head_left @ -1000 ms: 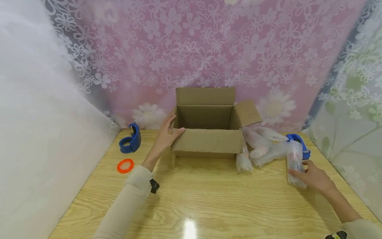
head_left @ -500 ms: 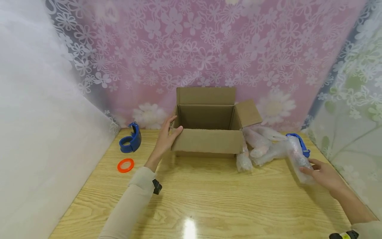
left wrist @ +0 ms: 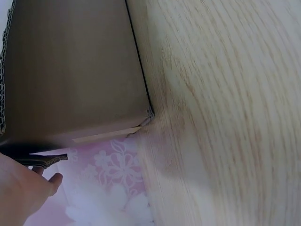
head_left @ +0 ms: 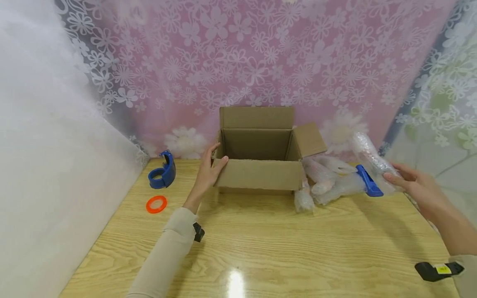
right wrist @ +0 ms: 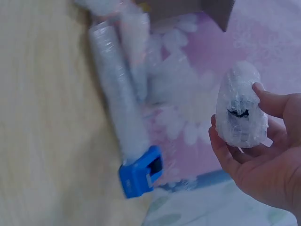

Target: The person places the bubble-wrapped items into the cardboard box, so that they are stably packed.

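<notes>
An open cardboard box [head_left: 258, 174] stands against the back of the table, flaps spread. My left hand [head_left: 204, 176] grips its left front corner, thumb over the front flap. In the left wrist view that hand [left wrist: 26, 195] shows at the lower left, partly cut off by the frame. My right hand [head_left: 425, 188] holds a long bubble-wrapped bundle [head_left: 369, 152] up off the table at the right. The right wrist view has the bundle [right wrist: 241, 84] end-on between thumb and fingers; what the wrap contains cannot be made out.
Several more bubble-wrapped bundles [head_left: 324, 182] lie right of the box. Close to them is a blue tape dispenser [head_left: 369, 184]. At the left are another blue tape dispenser [head_left: 169, 171] and an orange ring [head_left: 150, 206]. A floral curtain [head_left: 253, 62] hangs behind.
My right hand has lifted the bubble-wrapped bundle from the table, up and to the right, tilting it. The blue dispenser behind it now shows more. My left hand stays at the box corner.
</notes>
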